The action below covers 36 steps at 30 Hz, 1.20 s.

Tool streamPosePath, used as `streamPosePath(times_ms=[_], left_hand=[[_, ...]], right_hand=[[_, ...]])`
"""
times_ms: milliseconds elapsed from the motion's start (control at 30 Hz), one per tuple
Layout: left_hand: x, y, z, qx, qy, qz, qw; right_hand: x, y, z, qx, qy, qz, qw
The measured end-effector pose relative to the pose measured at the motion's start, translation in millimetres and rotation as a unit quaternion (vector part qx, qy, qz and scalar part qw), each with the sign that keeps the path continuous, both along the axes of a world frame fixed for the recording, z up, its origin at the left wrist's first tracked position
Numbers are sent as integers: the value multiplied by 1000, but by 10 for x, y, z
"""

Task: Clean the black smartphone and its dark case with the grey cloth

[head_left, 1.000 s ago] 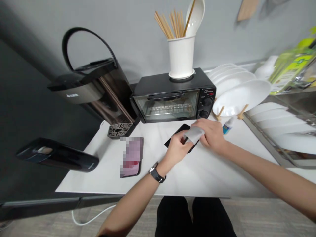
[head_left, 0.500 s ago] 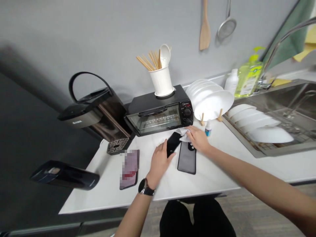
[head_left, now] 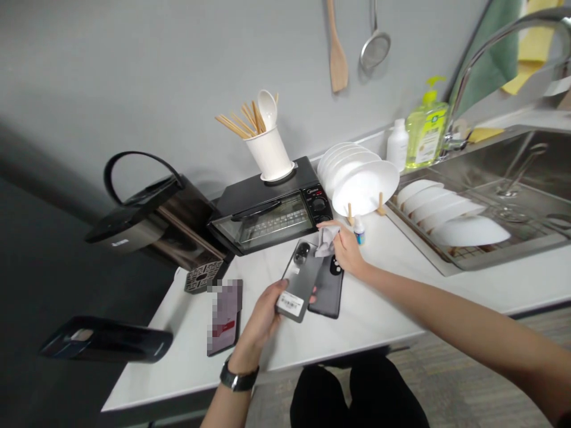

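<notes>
My left hand [head_left: 263, 315] grips a grey phone [head_left: 300, 280] by its lower end, back side up, with a camera ring near the top and a barcode sticker near the bottom. It is lifted over the white counter [head_left: 379, 309]. My right hand [head_left: 345, 251] pinches a small grey cloth [head_left: 326, 238] just past the phone's top end. A dark phone case [head_left: 329, 288] lies flat on the counter under both. Another phone [head_left: 224, 317] lies face up to the left.
A black toaster oven [head_left: 267, 211] carries a white utensil holder [head_left: 269, 151]. A dark water dispenser [head_left: 151, 217] stands at the left. A rack of white plates [head_left: 361, 178], a small dropper bottle [head_left: 359, 232], and a sink [head_left: 499, 202] with dishes sit to the right.
My left hand has lifted the phone off the counter and turned it back side up. My right hand with the cloth has come off the phone. The camera view has risen and pulled back.
</notes>
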<state>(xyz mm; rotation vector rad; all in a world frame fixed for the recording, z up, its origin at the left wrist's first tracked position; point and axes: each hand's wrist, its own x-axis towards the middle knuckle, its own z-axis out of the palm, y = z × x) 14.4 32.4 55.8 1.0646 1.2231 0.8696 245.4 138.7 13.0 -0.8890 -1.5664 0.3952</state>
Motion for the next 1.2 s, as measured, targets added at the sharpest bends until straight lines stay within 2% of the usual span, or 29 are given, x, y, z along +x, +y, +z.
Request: streamPosePath(times_ms=[100,167,233,300,367,467,567,667,800,900,1000,1067,1200], left_hand=[[191,-31,-100,57,86,-45,994],[257,-25,-177,117,178,-54,976],[280,-30,-238,169,283,-29,944],[283,-60,-279,218,379,-3,899],[290,-121,-306,249,459,-2,853],[328,-251,-324,238,553,-25,798],[368,-338,-305,221,597,-56,769],[350,-278,-256,214,604,-91,762],[212,-22,-225,231,586,-115,768],[85,134,-270,276,546,-131,780],[-5,197,-341,310,500,-153,794],[-36,205,-387,321,473,-163,804],[-42,200,-456,333,440,-153,820]], right_hand=[[11,23,10,-13,25,-12,1000],[14,49,2,-32,0,-27,999],[10,73,-17,-53,-36,-47,997],[-2,91,-47,-70,-66,-56,994],[-16,99,-80,-81,-84,-49,992],[-28,103,-120,-91,-113,-25,989],[-14,110,-135,-93,-128,0,987],[13,113,-116,-92,-123,-3,988],[4,58,-61,-101,-125,-20,987],[-42,-23,-38,-91,-197,28,976],[-50,-61,-34,-62,-281,64,956],[-9,-36,-26,-46,-311,38,948],[89,36,16,-28,-339,-114,934]])
